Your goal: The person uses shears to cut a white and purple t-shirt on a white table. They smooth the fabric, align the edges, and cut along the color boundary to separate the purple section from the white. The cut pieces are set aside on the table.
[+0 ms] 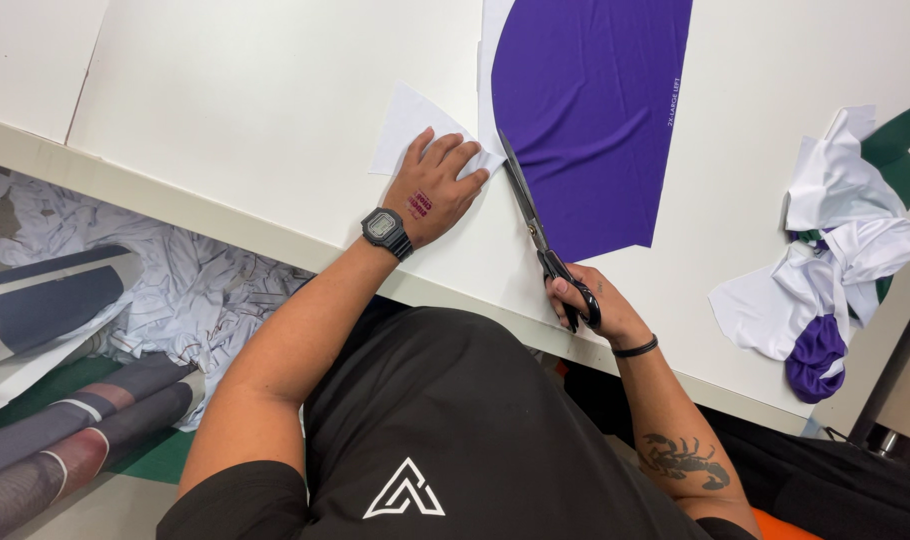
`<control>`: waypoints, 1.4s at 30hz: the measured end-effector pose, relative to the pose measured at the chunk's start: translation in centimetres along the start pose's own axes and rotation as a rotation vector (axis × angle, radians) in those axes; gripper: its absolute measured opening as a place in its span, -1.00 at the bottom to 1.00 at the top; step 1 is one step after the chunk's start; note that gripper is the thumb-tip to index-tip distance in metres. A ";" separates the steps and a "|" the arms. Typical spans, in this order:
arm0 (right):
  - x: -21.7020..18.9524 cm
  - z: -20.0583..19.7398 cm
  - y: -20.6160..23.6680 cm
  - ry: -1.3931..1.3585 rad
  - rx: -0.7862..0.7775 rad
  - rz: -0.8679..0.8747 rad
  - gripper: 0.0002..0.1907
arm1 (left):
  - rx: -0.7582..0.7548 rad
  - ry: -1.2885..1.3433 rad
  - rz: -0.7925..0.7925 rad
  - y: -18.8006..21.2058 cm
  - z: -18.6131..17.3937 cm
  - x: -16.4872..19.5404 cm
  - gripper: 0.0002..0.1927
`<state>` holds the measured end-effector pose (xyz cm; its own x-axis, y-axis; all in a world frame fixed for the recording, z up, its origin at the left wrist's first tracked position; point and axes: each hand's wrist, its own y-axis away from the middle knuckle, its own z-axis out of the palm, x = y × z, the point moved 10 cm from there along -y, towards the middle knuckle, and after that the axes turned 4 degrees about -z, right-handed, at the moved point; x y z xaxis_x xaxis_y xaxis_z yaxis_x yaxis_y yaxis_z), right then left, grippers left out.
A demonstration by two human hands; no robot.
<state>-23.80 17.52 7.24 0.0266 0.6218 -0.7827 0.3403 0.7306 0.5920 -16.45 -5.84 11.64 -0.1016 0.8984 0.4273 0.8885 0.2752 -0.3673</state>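
My left hand's fingers (453,152) lie spread and flat on the white paper offcut (407,118), pinning it, I judge, so it won't shift. My right hand (587,303) has its fingers curled through the handles of the black scissors (531,215), whose blades run along the purple fabric panel's (587,110) left edge on the white surface (225,100). A thin white printed label sits near the panel's right edge. Fabric scraps (835,270) lie heaped to the right.

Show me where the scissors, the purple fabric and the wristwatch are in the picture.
scissors (531,215): head view, on the blades near the pivot.
purple fabric (590,110): head view, on the middle of the purple panel.
wristwatch (383,227): head view, on the watch face at the left wrist.
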 end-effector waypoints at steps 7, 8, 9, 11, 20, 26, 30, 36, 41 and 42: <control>-0.2 0.2 -0.1 -0.004 0.020 0.011 -0.45 | -0.013 -0.011 0.000 -0.1 0.2 0.0 -0.78; -0.2 0.1 -0.1 0.005 0.028 0.013 -0.45 | -0.014 -0.009 0.000 -0.2 0.2 0.0 -0.77; -0.2 0.1 -0.1 0.016 0.035 0.016 -0.45 | -0.013 -0.009 -0.001 -0.1 0.1 0.0 -0.77; -0.2 0.1 -0.1 0.026 0.046 0.019 -0.46 | -0.013 -0.010 -0.003 -0.1 0.2 0.0 -0.77; 0.2 0.2 -0.2 0.051 0.077 0.044 -0.45 | -0.001 -0.008 -0.016 -0.2 0.0 -0.2 -0.76; 0.3 1.0 0.2 -0.012 0.090 0.050 -0.50 | 0.037 0.010 -0.019 0.1 -0.7 -0.2 -0.80; 0.4 1.2 0.3 -0.029 0.116 0.067 -0.53 | 0.088 0.037 -0.047 0.0 -1.2 -0.3 -0.87; -0.2 1.8 0.7 -0.101 0.115 0.010 -0.53 | 0.102 0.125 -0.088 -0.2 -1.6 -0.6 -0.84; 0.0 2.1 0.9 -0.083 0.149 0.053 -0.53 | 0.104 0.151 -0.112 -0.3 -1.6 -0.8 -0.82; 0.0 2.1 0.9 -0.096 0.154 0.055 -0.53 | 0.101 0.158 -0.117 -0.2 -1.6 -0.9 -0.81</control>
<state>-21.50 17.58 7.36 0.1366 0.6246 -0.7689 0.4751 0.6398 0.6041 -15.88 -7.23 12.65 -0.1227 0.7960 0.5928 0.8246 0.4141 -0.3853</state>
